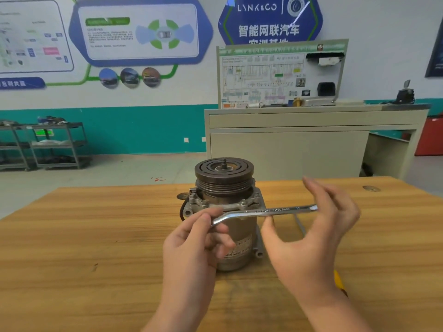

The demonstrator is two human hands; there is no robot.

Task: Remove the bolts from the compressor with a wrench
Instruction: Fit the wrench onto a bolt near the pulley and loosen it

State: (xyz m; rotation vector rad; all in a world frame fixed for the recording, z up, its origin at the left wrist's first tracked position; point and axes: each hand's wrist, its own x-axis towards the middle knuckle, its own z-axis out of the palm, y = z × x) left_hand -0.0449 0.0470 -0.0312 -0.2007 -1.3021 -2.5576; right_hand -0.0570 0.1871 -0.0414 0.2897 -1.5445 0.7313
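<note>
Room lies open on every side of the compressor [225,212], which stands upright on the wooden table [96,224], well back from the near edge and close to the far one. Bare tabletop stretches wide to my left and right. Beyond the far edge there is floor, then a grey bench [287,140].

My wrench [263,212] runs left to right across the front of the compressor, nearly level, its long axis crossing the body just under the flange. Its left end bends down into my left hand [196,238], whose fingers and thumb curl round that end. The right end reaches my right hand [318,226], which is spread wide, fingers straight and blurred, gripping nothing; I cannot tell whether the palm touches the tip.

The compressor has a dark grooved pulley on top with a threaded stub at its centre, a grey flange with bolts [243,202] below, and a labelled silver body.
</note>
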